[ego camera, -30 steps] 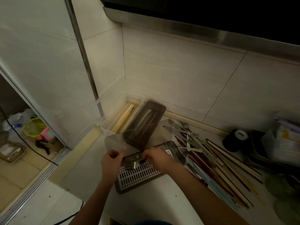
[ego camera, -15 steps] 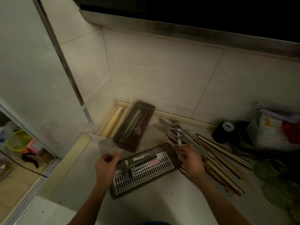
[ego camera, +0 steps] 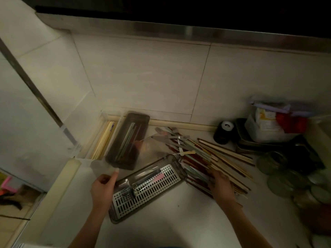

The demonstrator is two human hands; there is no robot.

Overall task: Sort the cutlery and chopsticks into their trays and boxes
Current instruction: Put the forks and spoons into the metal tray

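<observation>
My left hand [ego camera: 103, 187] pinches the near corner of a clear plastic lid [ego camera: 143, 151], tilted up over the brown tray [ego camera: 125, 214]. That tray has a white slotted insert and holds a few pieces of metal cutlery [ego camera: 139, 180]. My right hand [ego camera: 221, 183] is on the near ends of a pile of dark and pale chopsticks [ego camera: 223, 156], fingers curled down onto them. Forks and knives [ego camera: 172, 138] lie across the pile's far end. Behind the tray stands a dark box [ego camera: 141, 120] with chopsticks in it. Left of that is a clear box [ego camera: 103, 140] of pale wooden chopsticks.
A black tape roll [ego camera: 224, 130] stands by the wall. A metal pan with a white container [ego camera: 265, 133] sits at the back right, and several round glass lids [ego camera: 286, 178] lie in front of it. The counter's raised edge [ego camera: 59, 179] drops off at the left.
My right hand has left the slotted tray and moved right onto the chopstick pile, then nearer along it to the chopsticks' ends. My left hand keeps holding the clear lid.
</observation>
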